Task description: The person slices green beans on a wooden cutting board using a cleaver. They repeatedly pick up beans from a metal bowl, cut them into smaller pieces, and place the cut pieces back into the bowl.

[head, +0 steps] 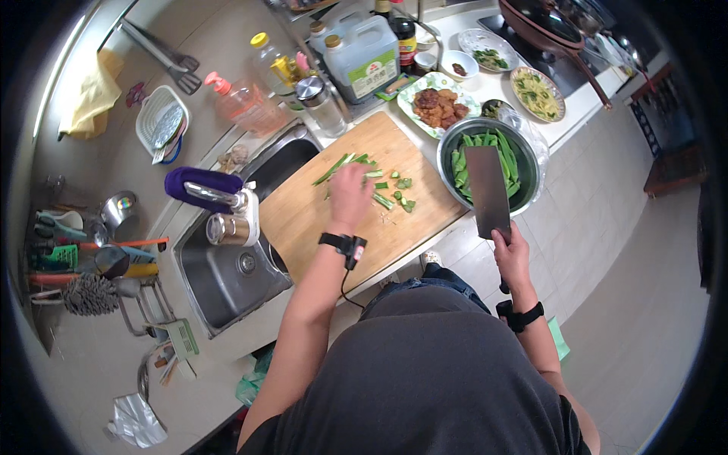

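Observation:
A Chinese cleaver (487,185) is gripped by its handle in my right hand (512,253). Its broad dark blade stands over the metal bowl (537,190), covering part of the long green vegetable pieces (509,151) inside. On the wooden cutting board (307,227), my left hand (350,193) is lowered over green vegetable stalks (341,165). Its fingers are blurred and hide some of the stalks, so whether they pinch any cannot be told. Short cut pieces (405,202) lie scattered to the right of that hand.
Left of the board is a steel sink (227,284) with a purple-covered faucet (205,190). Behind stand a glass jar (321,108), a soap pump bottle (244,105) and a large plastic jug (364,60). A plate of browned food (472,102) and a lidded pan (546,28) are farther right.

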The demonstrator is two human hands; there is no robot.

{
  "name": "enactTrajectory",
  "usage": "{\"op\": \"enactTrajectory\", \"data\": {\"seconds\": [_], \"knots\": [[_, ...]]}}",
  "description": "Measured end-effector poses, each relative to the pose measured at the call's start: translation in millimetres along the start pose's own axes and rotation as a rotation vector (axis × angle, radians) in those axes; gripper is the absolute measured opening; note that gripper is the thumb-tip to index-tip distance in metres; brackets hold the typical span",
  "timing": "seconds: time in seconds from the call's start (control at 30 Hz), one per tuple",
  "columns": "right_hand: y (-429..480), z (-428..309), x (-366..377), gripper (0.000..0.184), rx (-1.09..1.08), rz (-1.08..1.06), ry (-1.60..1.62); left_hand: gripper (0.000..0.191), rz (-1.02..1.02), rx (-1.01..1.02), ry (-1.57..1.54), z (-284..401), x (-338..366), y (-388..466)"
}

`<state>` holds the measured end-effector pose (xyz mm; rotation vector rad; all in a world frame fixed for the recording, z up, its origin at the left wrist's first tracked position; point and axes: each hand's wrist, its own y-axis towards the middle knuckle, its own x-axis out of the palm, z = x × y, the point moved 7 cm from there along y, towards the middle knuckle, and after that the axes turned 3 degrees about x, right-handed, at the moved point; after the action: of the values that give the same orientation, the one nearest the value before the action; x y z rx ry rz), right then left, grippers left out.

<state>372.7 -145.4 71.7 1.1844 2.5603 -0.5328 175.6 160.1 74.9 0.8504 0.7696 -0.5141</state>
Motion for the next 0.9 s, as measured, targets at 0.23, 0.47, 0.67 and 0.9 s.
{"op": "enactTrajectory", "data": {"seconds": [0.23, 0.47, 0.67, 0.9], "knots": [[-15, 36, -59, 0.021, 0.147, 0.251, 0.192, 0.021, -0.195, 0.076, -0.09, 47, 41, 67], [-21, 62, -87, 0.026, 0.206, 0.319, 0.29, 0.026, -0.612, 0.04, 0.029, 140, 147, 105], [-20, 67, -87, 0.026, 0.233, 0.297, 0.329, 0.049, -0.873, -0.312, 0.052, 129, 192, 107], [-2, 65, -81, 0.023, 0.243, 0.238, 0.339, 0.04, -0.94, -0.343, -0.042, 103, 213, 102]]}}
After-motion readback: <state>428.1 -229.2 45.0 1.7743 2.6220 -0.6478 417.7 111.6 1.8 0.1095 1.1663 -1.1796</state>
